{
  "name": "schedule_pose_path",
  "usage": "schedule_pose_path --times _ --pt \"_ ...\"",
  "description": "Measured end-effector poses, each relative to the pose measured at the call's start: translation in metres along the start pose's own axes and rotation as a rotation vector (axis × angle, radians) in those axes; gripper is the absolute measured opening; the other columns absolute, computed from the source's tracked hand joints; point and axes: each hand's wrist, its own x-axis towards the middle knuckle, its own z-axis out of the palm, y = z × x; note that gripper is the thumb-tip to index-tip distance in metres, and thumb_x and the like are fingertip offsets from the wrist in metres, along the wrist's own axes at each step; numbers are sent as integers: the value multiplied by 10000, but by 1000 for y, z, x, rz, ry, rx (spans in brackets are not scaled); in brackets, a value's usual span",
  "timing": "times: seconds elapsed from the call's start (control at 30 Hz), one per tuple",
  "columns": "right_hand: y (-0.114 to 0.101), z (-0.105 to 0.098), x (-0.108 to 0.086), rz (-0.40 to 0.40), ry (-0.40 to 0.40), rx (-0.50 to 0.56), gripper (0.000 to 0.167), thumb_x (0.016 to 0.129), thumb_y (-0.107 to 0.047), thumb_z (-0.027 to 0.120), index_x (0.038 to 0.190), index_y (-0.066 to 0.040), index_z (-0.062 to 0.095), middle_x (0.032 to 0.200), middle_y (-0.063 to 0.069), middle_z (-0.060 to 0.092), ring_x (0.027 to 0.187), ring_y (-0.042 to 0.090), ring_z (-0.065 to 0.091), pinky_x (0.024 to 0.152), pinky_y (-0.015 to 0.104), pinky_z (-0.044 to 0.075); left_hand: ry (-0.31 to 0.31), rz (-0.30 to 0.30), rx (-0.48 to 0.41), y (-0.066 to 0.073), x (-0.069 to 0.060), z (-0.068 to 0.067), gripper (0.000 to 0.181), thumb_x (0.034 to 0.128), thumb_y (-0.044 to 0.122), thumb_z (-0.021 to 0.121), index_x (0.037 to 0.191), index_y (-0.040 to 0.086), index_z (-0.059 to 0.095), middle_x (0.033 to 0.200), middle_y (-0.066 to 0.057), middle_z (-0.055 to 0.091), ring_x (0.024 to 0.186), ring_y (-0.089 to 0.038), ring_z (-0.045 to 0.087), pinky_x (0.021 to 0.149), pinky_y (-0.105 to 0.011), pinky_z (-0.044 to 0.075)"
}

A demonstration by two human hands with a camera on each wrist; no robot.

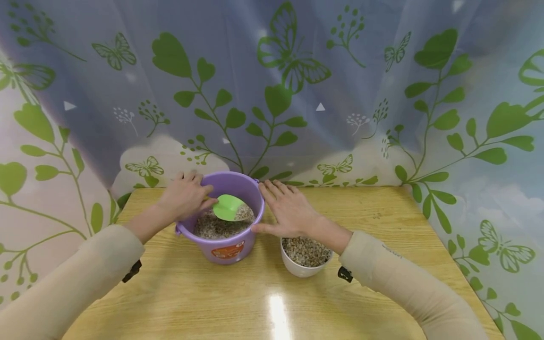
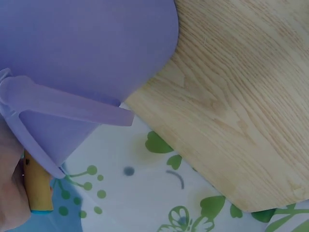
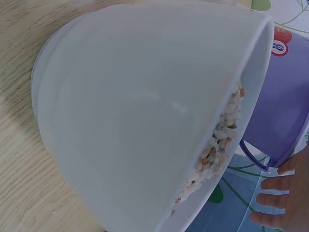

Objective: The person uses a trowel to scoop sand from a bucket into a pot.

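Note:
In the head view, a purple bucket (image 1: 231,182) holds fine gravel (image 1: 216,229). My left hand (image 1: 184,196), over its left rim, grips a small green scoop (image 1: 226,207) with some gravel at its lip, tilted inside the bucket. The left wrist view shows the scoop's yellow handle (image 2: 37,188) in that hand, beside the bucket wall (image 2: 87,43). With fingers extended, my right hand (image 1: 291,210) rests against the bucket's right rim. Below that hand stands a white bowl (image 1: 301,270) of coarser gravel (image 1: 308,250); its side (image 3: 135,106) fills much of the right wrist view.
Bucket and bowl stand side by side on a wooden table (image 1: 365,293). A curtain (image 1: 238,75) printed with leaves and butterflies hangs close behind the table's back edge and along both sides. The bucket's purple carrying handle (image 2: 77,104) hangs at its side.

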Motion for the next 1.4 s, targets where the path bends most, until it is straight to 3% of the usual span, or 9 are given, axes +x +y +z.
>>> schedule_pose_path --times 0.13,0.4,0.63,0.73,0.93,1.13,1.2,1.4 --pt "0 1 0 -1 1 4 1160 902 -892 415 1688 -74 169 1739 193 262 1598 403 326 1245 610 350 28 10 0 -2 -2 -3 403 1044 507 591 1063 124 716 1113 -229 715 1145 -423 655 883 -546 522" --pt "1 2 -1 -3 8 -3 1157 900 -903 394 1689 -85 176 1740 186 265 1596 399 333 1234 615 364 46 6 -25 -5 -8 -6 380 1043 508 591 1004 142 684 1135 -235 717 1204 -441 649 888 -561 512" --pt "2 2 -1 -10 6 0 1252 840 -1001 130 1690 -83 169 1743 186 256 1598 398 327 1239 613 358 81 9 26 -8 -14 -8 404 1042 539 580 965 147 640 1111 -225 708 975 -373 676 771 -468 475" --pt "2 1 -1 -11 1 3 1280 814 -1013 71 1691 -86 160 1745 185 252 1600 398 324 1238 615 357 77 9 36 -9 -16 -8 414 1041 552 574 976 148 638 1182 -248 706 978 -382 689 776 -468 482" --pt "2 1 -1 -12 -1 -4 1267 826 -1008 101 1690 -84 168 1745 186 248 1597 401 329 1233 616 364 88 13 19 -9 -18 -10 414 1038 551 579 994 147 657 1253 -269 703 1027 -407 699 816 -504 508" --pt "3 1 -3 -3 3 0 1343 755 -1025 -44 1687 -86 187 1744 191 246 1595 408 329 1244 614 348 104 11 6 -10 -22 -14 419 1035 543 591 950 135 635 1275 -280 703 1080 -435 693 884 -559 533" --pt "4 0 -6 -1 4 -8 1296 791 -1016 11 1689 -98 185 1744 190 247 1596 409 329 1245 613 346 106 12 -3 -9 -22 -17 416 1035 537 596 942 133 632 1271 -282 704 1090 -441 691 899 -569 537" --pt "8 2 -19 -7 17 -14 1102 916 -886 394 1689 -125 207 1743 191 251 1595 416 327 1244 619 349 99 11 -33 -10 -24 -27 386 1039 507 609 963 131 656 1143 -240 727 1030 -415 682 895 -570 542"
